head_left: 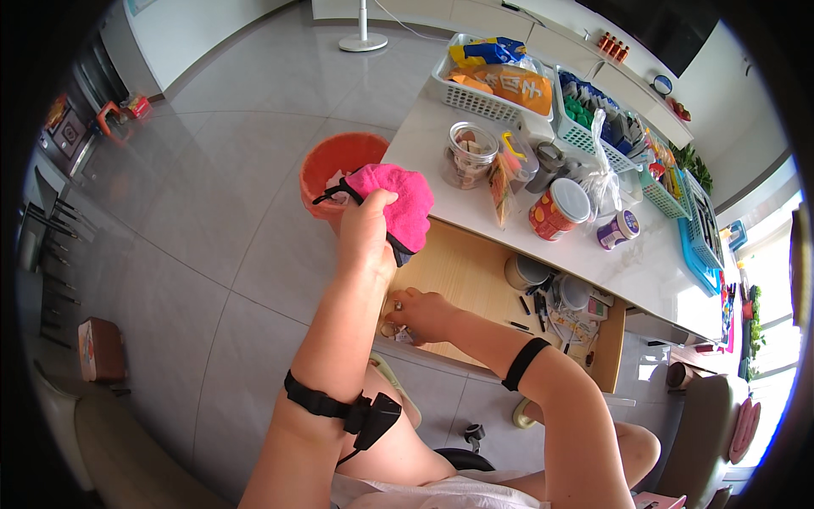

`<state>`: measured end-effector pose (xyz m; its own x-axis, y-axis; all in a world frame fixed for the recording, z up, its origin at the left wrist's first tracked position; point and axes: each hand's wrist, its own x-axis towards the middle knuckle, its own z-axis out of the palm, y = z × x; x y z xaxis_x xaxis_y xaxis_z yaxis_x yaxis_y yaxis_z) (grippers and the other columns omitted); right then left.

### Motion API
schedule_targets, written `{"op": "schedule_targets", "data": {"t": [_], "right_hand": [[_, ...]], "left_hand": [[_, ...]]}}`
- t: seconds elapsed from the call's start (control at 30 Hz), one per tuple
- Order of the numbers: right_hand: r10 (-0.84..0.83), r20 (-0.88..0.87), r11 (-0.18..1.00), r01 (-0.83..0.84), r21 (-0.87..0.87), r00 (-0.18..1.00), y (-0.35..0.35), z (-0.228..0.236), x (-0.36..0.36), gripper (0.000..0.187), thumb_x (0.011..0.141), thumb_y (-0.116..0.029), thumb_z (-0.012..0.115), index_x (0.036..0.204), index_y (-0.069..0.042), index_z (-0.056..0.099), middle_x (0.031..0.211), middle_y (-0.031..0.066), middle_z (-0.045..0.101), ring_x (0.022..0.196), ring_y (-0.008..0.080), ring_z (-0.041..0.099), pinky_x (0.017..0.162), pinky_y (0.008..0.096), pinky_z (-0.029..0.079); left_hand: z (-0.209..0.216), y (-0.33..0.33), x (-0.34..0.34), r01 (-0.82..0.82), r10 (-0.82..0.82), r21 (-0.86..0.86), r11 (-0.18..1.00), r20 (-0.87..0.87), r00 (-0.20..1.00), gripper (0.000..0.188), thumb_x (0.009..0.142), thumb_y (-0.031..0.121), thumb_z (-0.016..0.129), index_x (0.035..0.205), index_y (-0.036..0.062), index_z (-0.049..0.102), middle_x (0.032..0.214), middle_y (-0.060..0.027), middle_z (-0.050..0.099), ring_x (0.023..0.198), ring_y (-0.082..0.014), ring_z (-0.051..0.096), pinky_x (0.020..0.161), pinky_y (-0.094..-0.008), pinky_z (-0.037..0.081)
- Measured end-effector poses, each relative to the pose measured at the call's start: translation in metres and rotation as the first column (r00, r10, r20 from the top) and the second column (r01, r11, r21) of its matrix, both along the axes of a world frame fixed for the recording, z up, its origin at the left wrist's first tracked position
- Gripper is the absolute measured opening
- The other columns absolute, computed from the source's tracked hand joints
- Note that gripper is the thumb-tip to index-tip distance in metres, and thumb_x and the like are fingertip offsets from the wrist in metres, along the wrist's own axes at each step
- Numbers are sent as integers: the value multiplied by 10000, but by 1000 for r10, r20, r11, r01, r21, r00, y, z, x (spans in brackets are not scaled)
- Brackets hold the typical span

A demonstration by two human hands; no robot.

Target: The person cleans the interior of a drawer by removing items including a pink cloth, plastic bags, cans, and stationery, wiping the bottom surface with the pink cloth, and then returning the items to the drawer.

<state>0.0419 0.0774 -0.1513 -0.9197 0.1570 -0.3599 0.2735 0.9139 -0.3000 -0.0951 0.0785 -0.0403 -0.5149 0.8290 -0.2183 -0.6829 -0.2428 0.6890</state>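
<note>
A bright pink fluffy cloth (pixel 400 197) with black trim and a dangling black cord is gripped in my left hand (pixel 365 231), thumb on top. It hangs beside the orange-red bin (pixel 326 157), over the left end of the open wooden drawer (pixel 454 265). Down in that drawer's near left corner is my right hand (pixel 421 316), its fingers curled. A small round item (pixel 388 329) and something whitish lie at its fingertips. What its fingers hold, if anything, is hidden.
On the white table stand a clear jar (pixel 471 154), a red canister (pixel 560 209), a purple tub (pixel 618 229) and several baskets, including a white one (pixel 483 103) with snack bags. The drawer's right half holds pens, tins (pixel 526 271) and papers. Chairs flank me.
</note>
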Motion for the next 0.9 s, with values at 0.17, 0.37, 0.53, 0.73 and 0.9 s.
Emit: {"op": "schedule_targets", "data": {"t": [0.17,0.37,0.53,0.73,0.9], "right_hand": [[-125,70,992,125,5,990,10,-6,10,533,606,-185,768,1101,-177,571,1175,93,439,1124,281,450,830,376,497],[-198,72,980,196,26,978,15,-14,25,398,662,-199,717,1028,-133,575,1077,91,470,1024,277,502,803,385,502],[-221,18,974,219,64,975,20,-22,36,321,701,-195,662,1004,-109,596,1030,117,519,956,289,552,788,383,504],[-528,-137,844,499,-199,838,34,11,70,371,695,-189,632,1036,-56,571,977,145,571,892,297,585,744,387,488],[-808,-210,544,558,-626,551,48,96,89,412,716,-213,623,1050,12,537,768,111,608,685,208,586,638,336,475]], "left_hand": [[-3,8,4,86,-86,-7,996,23,996,304,736,31,561,1037,55,520,972,-45,557,880,-177,570,771,-315,481],[-10,11,-3,101,-102,13,995,64,993,305,737,21,556,1038,53,513,947,-52,565,856,-180,581,765,-315,487],[-9,15,-2,40,-39,-7,999,44,998,258,780,69,557,1035,43,521,974,-77,592,899,-212,595,820,-367,489],[-22,20,-10,9,-8,-27,1000,36,999,277,775,58,564,1048,53,514,988,-62,581,934,-193,577,847,-352,475],[-8,19,-5,42,-40,-22,999,83,996,315,739,41,560,1051,34,521,983,-75,578,918,-211,587,822,-350,483]]}}
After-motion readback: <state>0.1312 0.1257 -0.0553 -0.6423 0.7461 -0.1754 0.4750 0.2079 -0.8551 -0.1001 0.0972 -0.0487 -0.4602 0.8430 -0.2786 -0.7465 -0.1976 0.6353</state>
